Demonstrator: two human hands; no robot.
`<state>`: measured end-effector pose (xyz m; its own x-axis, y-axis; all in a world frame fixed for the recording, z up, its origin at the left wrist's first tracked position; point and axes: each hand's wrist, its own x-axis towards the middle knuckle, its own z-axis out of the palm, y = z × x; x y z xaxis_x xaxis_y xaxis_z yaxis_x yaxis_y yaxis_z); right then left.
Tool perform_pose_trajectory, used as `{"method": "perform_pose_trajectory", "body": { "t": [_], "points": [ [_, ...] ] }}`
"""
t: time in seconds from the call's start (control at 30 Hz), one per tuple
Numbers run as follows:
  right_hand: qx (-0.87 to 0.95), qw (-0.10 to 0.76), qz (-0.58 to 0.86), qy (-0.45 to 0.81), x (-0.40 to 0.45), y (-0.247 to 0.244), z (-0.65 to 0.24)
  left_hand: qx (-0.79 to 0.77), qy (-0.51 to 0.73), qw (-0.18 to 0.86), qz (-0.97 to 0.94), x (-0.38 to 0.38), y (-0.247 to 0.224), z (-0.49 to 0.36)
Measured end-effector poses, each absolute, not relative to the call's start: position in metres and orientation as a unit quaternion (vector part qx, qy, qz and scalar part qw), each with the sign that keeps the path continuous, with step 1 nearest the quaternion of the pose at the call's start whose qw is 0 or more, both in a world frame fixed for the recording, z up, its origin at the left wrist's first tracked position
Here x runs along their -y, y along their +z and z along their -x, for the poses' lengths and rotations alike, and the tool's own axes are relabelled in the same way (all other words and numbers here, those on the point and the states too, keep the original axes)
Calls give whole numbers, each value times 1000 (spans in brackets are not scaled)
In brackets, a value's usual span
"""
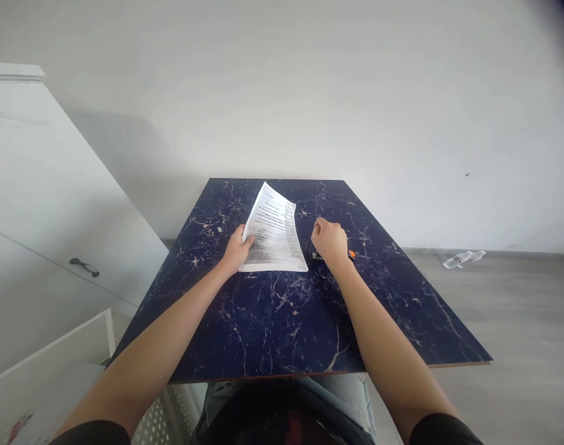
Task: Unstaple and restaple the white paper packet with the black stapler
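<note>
My left hand (238,250) grips the left edge of a printed paper (276,230), thumb on top. The paper's far end curves up off the dark blue marbled table (282,334); whether it is one sheet or several I cannot tell. To the right of the paper, my right hand (330,240) is closed, its knuckles facing up and its fingertips hidden. Beneath its wrist lies a slim black object (315,256) with an orange end, partly covered by the hand. Whether the right fingers hold anything cannot be seen.
A white cabinet (54,185) with a dark handle (84,267) stands at the left. On the floor to the right lies a clear plastic bottle (464,259) by the wall. A small pale scrap (219,229) sits on the table left of the paper.
</note>
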<state>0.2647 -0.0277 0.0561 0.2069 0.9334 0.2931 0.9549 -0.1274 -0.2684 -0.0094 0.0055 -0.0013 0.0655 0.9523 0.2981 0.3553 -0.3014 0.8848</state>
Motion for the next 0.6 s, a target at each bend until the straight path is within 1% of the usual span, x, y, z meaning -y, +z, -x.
{"method": "perform_pose_trajectory", "body": {
  "t": [0.1,0.2,0.27,0.4,0.6],
  "points": [
    [653,243,715,-63,31,57,-259,-498,468,317,-658,-5,-1,9],
    [706,283,643,-95,35,55,-248,-499,468,318,-657,-6,-1,9],
    [754,267,594,-82,36,51,-237,-500,467,320,-655,-6,-1,8],
    [821,200,532,-50,37,36,-215,-500,468,320,-655,-5,1,9],
    [845,148,514,8,36,14,-206,-488,465,311,-669,-8,-2,11]
  ]
}}
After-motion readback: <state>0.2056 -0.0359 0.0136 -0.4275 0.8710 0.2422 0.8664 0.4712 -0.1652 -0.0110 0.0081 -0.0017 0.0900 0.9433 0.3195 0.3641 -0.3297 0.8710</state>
